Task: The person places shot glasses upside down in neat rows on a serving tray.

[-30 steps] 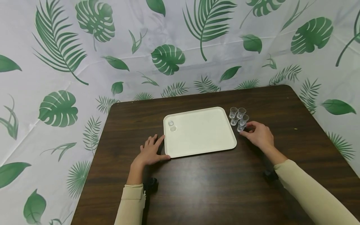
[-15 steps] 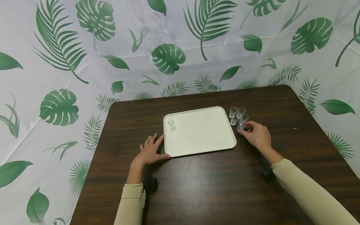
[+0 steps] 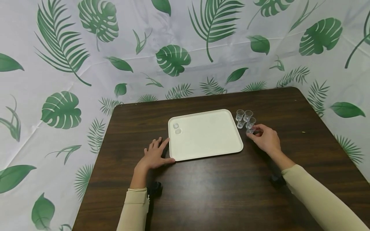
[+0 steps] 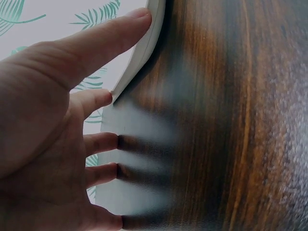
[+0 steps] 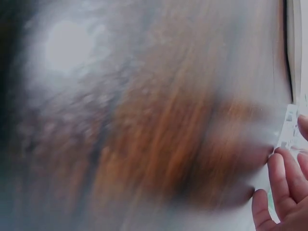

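My left hand (image 3: 153, 157) lies with spread fingers at the near left corner of a cream tray (image 3: 205, 134). Its thumb (image 4: 110, 41) and index fingertip touch the tray's rim in the left wrist view, while the other fingertips rest on the table. Beyond the tray's right side, my right hand (image 3: 266, 139) pinches a small clear shot glass (image 3: 250, 130) between thumb and fingers. That glass (image 5: 288, 126) shows only partly at the right edge of the right wrist view. More clear shot glasses (image 3: 240, 115) stand close together just behind it.
A small clear glass (image 3: 175, 126) sits inside the tray near its far left corner. The dark wood table (image 3: 202, 192) ends at the back against a white leaf-patterned cloth (image 3: 202, 73). A tiny yellow speck (image 3: 303, 132) lies on the right of the table.
My right hand shifts slightly left, then back right, with fingers staying at the nearest shot glass, which moves a little rightward. The left hand and tray stay put.
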`<state>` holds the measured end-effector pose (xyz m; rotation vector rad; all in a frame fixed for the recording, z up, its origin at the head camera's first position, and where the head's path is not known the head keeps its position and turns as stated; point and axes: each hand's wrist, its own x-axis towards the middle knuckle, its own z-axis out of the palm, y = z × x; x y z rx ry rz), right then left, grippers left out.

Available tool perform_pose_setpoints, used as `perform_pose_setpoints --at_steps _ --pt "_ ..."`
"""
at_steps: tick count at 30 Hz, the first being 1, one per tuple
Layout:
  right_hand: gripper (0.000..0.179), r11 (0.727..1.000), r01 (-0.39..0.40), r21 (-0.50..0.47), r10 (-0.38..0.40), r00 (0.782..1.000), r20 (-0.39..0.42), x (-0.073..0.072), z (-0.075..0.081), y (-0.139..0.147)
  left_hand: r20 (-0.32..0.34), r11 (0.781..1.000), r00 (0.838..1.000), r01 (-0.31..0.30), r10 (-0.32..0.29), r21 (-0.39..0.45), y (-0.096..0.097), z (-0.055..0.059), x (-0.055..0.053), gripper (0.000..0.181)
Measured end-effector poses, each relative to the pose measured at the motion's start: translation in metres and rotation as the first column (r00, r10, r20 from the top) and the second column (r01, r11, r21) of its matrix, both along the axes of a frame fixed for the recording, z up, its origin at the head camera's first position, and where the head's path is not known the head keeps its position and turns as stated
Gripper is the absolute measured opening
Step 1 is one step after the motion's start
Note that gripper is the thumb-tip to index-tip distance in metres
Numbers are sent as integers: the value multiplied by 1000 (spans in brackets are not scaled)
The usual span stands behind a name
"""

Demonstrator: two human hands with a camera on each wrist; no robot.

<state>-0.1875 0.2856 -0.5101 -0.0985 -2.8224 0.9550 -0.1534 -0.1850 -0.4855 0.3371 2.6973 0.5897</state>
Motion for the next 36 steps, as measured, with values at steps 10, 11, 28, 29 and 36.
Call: perform_pose_setpoints --at_steps 10,11,28,29,36 --pt "36 995 -23 -95 16 997 -76 8 1 1 -7 1000 1000 4 -4 -4 0 -1 0 99" --pt "36 993 -38 -109 27 995 -93 8 2 0 -8 1000 1000 5 -5 -3 0 -1 1 99" --pt "32 928 -296 -225 251 945 -207 -2 24 -51 -4 1000 1000 -7 7 -3 -3 -2 0 99" --pt "32 929 -301 -215 256 942 -215 -3 24 -53 -5 1000 1000 -4 4 0 -2 -2 0 99" --pt "35 926 -321 -198 290 942 -167 -16 26 -80 1 1000 1000 -1 1 -2 0 -3 -1 99"
